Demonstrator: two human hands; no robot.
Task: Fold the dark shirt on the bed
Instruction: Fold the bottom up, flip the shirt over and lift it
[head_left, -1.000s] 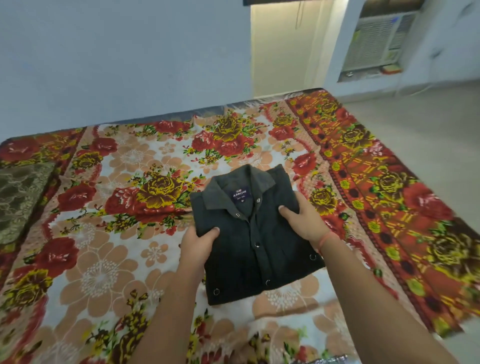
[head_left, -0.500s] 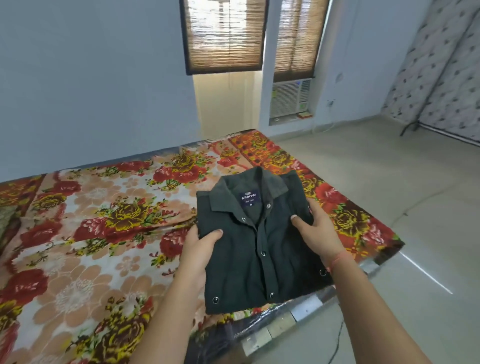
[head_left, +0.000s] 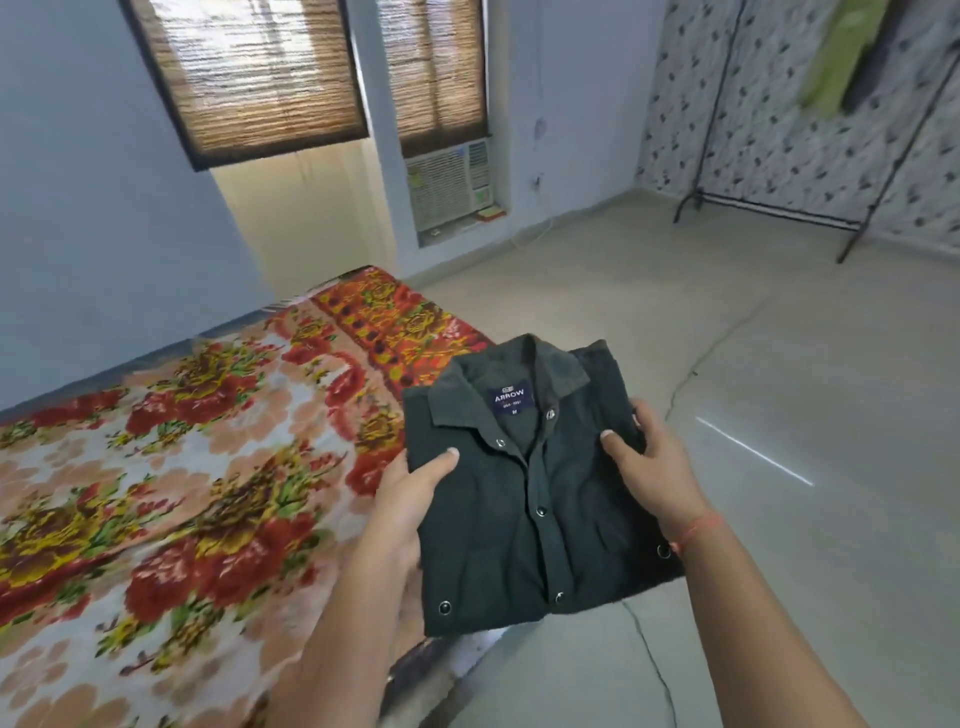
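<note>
The dark shirt (head_left: 524, 499) is folded into a neat rectangle, collar up and a blue label showing. It is lifted off the bed (head_left: 171, 467) and hangs past the bed's right edge, partly over the floor. My left hand (head_left: 410, 499) grips its left side, thumb on top and fingers underneath. My right hand (head_left: 649, 467) grips its right side the same way, with a red thread on the wrist.
A floral sheet covers the bed at the left. The grey floor (head_left: 727, 364) spreads out to the right. A metal clothes rack (head_left: 779, 213) with a green garment stands at the far right wall. An air conditioner (head_left: 449, 182) sits under the blinds.
Both hands have lifted the folded shirt off the bed and carried it right, beyond the bed's edge. The view has swung right toward the floor and rack.
</note>
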